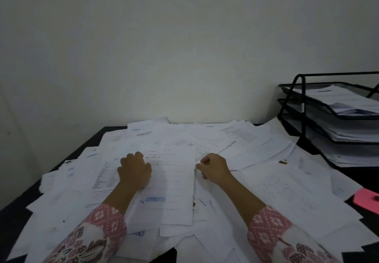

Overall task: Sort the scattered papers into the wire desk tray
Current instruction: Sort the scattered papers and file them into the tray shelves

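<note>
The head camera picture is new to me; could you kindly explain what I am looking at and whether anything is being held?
There is no machine here: a person wears a wide-angle camera on the head, looking forward and down at their own two hands. The dark desk is covered with scattered papers. The left hand rests with curled fingers on a sheet stamped APPROVED, and the right hand seems to pinch that sheet's right edge. On the right stands the black wire desk tray, its tiers already holding papers. A pink note lies at the desk's right edge. Behind is a plain wall.
</note>
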